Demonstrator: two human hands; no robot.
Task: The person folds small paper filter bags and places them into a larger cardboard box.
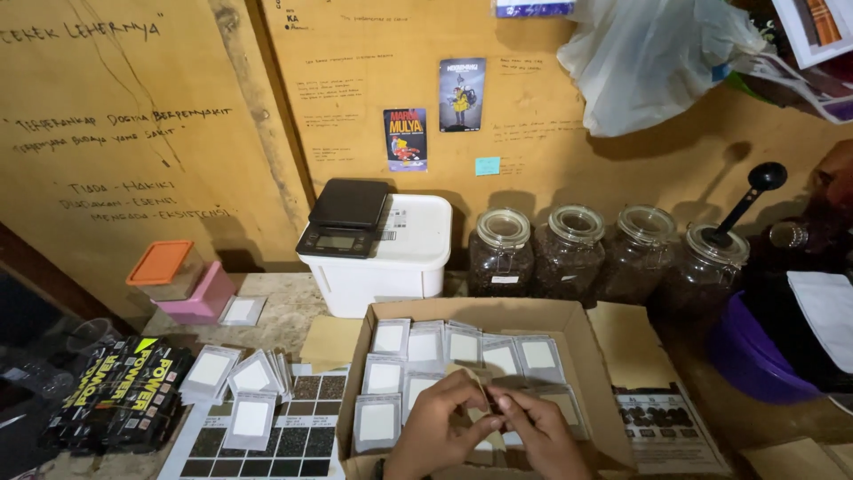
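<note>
Both my hands are low in the frame, over an open cardboard box [582,342] filled with several small grey pouches with white labels [462,345]. My left hand [435,428] and my right hand [538,431] meet at the fingertips and pinch one thin pale pouch [480,384] between them, just above the pouches in the box. The lower part of that pouch is hidden by my fingers.
A black digital scale [346,218] sits on a white lidded tub [413,258] behind the box. Several glass jars of dark contents [569,258] line the wall to the right. More pouches [240,382] lie on a printed sheet at left, beside dark packets [120,391].
</note>
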